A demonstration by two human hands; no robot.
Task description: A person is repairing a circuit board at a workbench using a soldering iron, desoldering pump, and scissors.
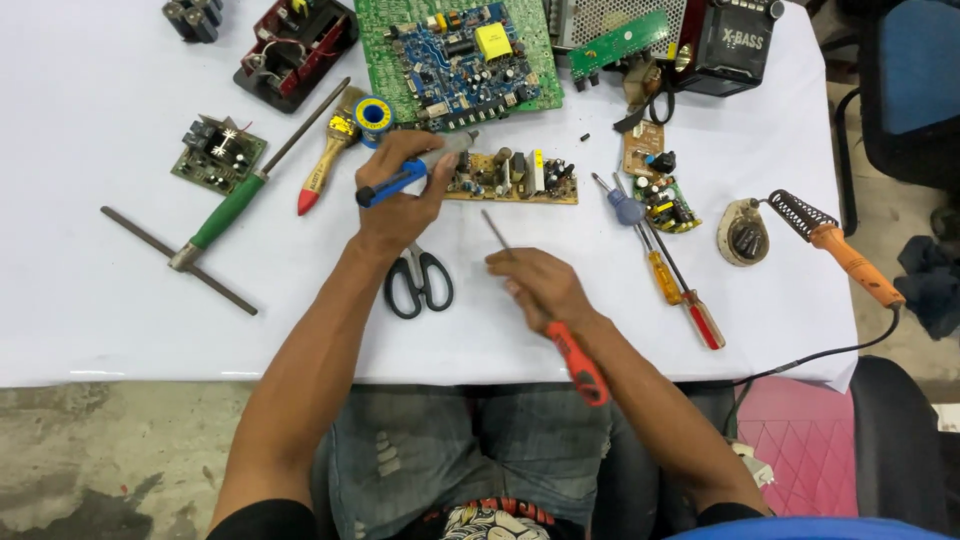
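Left hand (397,195) closed around a blue-and-grey pen-shaped tool (415,170), tip laid toward the left end of the small tan circuit board (515,178) lying mid-desk. Right hand (540,287) curled shut on a long screwdriver with an orange-red handle (575,362), thin metal shaft angled up and left, its tip just short of the tan board's near edge, handle end out past the near edge of the white desk (90,320).

Black-handled scissors (419,280) flat between the two hands, partly under the left wrist. Far of the left hand, a blue spool of solder wire (374,113) beside a wooden-handled brush with a red tip (326,158). Large green board with a blue board on top (458,52) at the far middle. To the left, a green-handled rod (232,207), a metal T-bar (178,260) and a small green board (217,152). To the right, two screwdrivers, one blue-and-amber (643,240), one red-handled (700,315), near another small board with capacitors (664,196). Far right, an orange-handled soldering iron (848,258) with a coiled guard, next to a round tin of flux (745,238).
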